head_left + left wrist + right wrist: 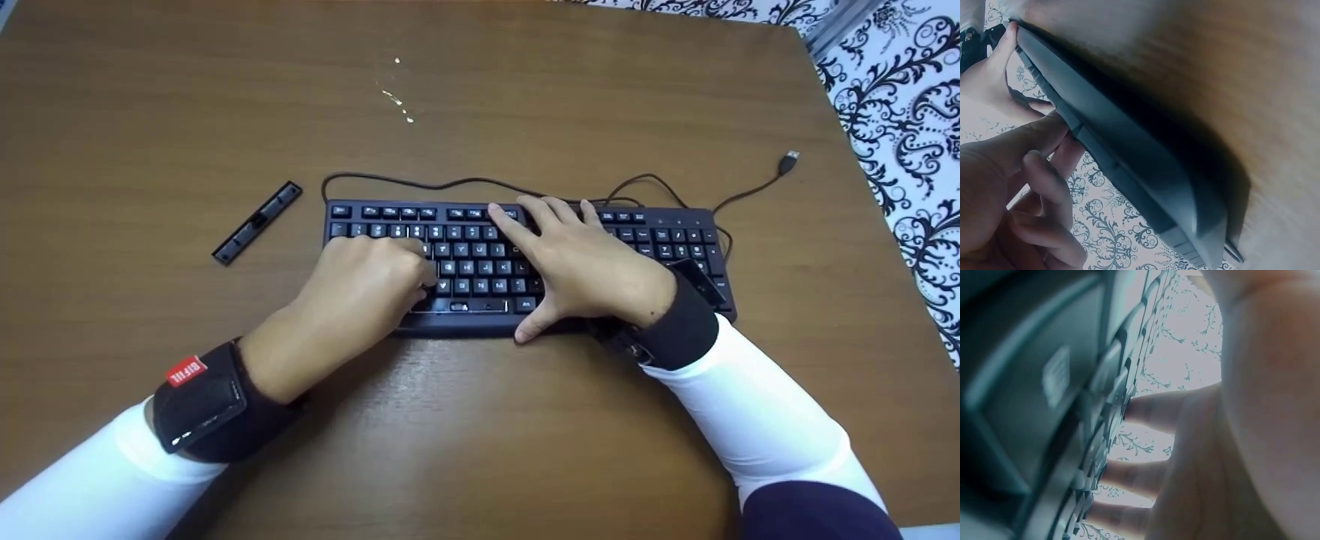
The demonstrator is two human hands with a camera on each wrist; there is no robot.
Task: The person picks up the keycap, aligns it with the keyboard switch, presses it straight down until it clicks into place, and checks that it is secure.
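A black keyboard [480,326] lies flat in the middle of the table in the head view. My left hand [367,281] is over its left half with fingers curled. In the left wrist view the thumb and index finger [1039,135] pinch at a key [1072,121] near the front edge; the key is mostly hidden. My right hand [581,266] rests spread across the keyboard, thumb at the front edge and fingertips toward the back rows. The space bar's slot [487,305] shows bare mounts. A long black space bar [257,223] lies underside up to the left.
The keyboard's cable [450,184] loops behind it and ends in a USB plug [787,162] at the back right. Small light marks [397,99] show on the brown wooden table [465,420]. White cloth with black scrolls [900,135] lies beyond the right edge.
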